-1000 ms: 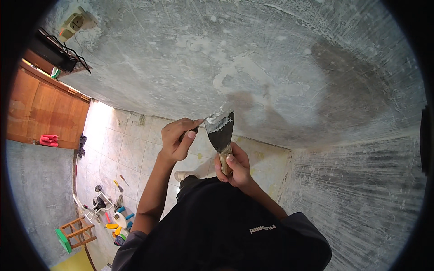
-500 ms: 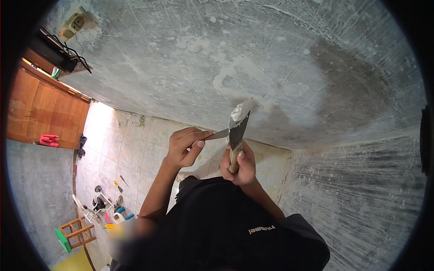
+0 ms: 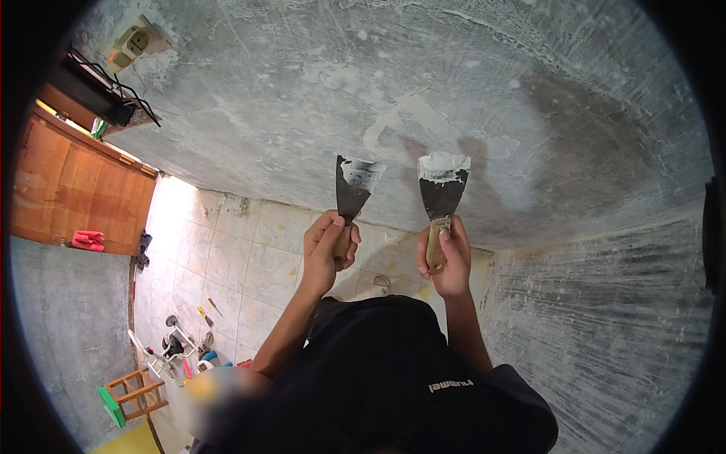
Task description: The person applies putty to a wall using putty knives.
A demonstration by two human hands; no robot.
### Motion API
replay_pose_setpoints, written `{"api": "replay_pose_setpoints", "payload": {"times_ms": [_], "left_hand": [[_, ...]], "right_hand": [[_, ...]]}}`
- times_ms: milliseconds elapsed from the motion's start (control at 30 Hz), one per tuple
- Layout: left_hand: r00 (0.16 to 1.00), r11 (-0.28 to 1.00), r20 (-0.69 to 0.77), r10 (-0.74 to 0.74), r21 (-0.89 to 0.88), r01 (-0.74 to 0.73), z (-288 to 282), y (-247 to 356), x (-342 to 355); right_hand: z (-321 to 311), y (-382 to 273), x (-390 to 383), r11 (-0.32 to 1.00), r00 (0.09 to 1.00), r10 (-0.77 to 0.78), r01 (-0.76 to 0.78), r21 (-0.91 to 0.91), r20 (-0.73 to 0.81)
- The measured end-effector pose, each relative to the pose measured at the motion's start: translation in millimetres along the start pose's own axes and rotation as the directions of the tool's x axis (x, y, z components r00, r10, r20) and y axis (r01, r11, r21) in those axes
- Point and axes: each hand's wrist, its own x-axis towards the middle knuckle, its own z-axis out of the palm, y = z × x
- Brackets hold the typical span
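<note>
My left hand (image 3: 325, 246) is closed round the pale handle of a putty knife (image 3: 352, 189), whose dark blade carries a thin smear of white filler. My right hand (image 3: 450, 261) grips a second putty knife (image 3: 442, 198). White putty (image 3: 445, 165) lies thickly along that blade's broad end. Both blades point up toward the grey wall (image 3: 302, 113), side by side and apart from each other. Pale patches of filler (image 3: 412, 113) mark the wall beyond the tips. I cannot tell whether either blade touches the wall.
A wooden stool with a green top (image 3: 112, 407) stands at lower left. Near it, tools and a white metal frame (image 3: 162, 356) lie on the tiled floor (image 3: 227, 265). A wooden door (image 3: 76, 181) is at left. A power socket (image 3: 132, 45) sits upper left; another wall (image 3: 590, 325) rises at right.
The two knives have moved apart; before, the left blade was against the right one. The left blade has turned upward, and the right knife has shifted right, its putty now spread along the edge.
</note>
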Motion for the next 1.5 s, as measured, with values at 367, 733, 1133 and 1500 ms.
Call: {"api": "replay_pose_setpoints", "payload": {"times_ms": [367,733,1133,1500], "left_hand": [[0.965,0.942,0.146,-0.219,-0.226,0.248,21,-7,4],[0.987,0.984,0.162,-0.02,0.178,-0.009,43,-1,4],[0.771,0.473,0.256,0.584,0.665,-0.579,55,-7,23],[0.722,0.367,0.298,0.624,0.705,-0.608,52,-25,30]], "right_hand": [[-16,6,-7,0.994,0.987,-0.021,0.003,-0.109,-0.161],[-22,20,-7,0.983,0.968,-0.107,0.069,-0.168,-0.228],[-8,33,-11,0.966,0.968,-0.162,0.115,-0.23,-0.194],[6,34,-16,0.992,0.983,-0.094,0.079,-0.099,-0.159]]}}
